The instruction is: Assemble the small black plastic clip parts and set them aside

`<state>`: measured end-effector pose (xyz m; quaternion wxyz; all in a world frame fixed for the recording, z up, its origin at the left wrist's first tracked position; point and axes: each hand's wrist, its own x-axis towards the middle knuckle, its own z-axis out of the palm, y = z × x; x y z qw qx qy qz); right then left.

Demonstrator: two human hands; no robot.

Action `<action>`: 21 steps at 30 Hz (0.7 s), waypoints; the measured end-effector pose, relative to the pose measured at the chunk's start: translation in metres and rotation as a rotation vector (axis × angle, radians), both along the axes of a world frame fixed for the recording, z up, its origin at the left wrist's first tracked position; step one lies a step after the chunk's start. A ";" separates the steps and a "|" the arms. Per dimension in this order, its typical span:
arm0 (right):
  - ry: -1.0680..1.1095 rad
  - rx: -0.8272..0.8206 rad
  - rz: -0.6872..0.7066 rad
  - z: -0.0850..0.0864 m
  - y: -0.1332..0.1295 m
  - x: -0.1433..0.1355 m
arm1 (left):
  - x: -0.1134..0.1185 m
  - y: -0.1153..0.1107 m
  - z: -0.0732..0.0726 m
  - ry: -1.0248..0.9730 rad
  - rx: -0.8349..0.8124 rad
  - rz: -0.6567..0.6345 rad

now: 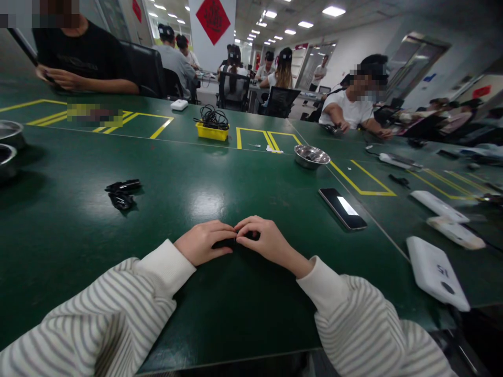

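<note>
Near the middle of the green table (236, 319), my left hand (205, 242) and my right hand (267, 242) meet at the fingertips. Between them is a small black object (225, 243), mostly covered by my fingers, so its kind is hard to make out. The left fingers curl around it from the left. From the right, my thumb and fingers pinch at its end. Black crumpled pieces that look like plastic or bundled cable (122, 193) lie to the left. A phone (342, 208) with a lit patch on its screen rests to the right.
A steel bowl (312, 156) and a yellow tray (212, 132) of black cables (212, 116) stand farther back. White devices (437, 272) line the right side. More bowls (10, 133) sit at the left edge. Co-workers (349, 104) sit across the table.
</note>
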<state>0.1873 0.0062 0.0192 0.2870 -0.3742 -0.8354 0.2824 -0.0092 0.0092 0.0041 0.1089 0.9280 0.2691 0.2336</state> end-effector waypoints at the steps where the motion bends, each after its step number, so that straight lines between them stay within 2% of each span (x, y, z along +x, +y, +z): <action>1: -0.005 -0.003 -0.004 -0.001 0.000 0.000 | 0.000 0.000 0.000 0.000 -0.004 -0.001; 12: -0.039 -0.023 0.001 0.001 -0.001 0.001 | 0.000 0.000 0.001 0.012 -0.015 0.007; 21: -0.038 0.025 0.008 -0.002 0.000 0.002 | -0.001 0.000 0.000 0.022 0.000 -0.012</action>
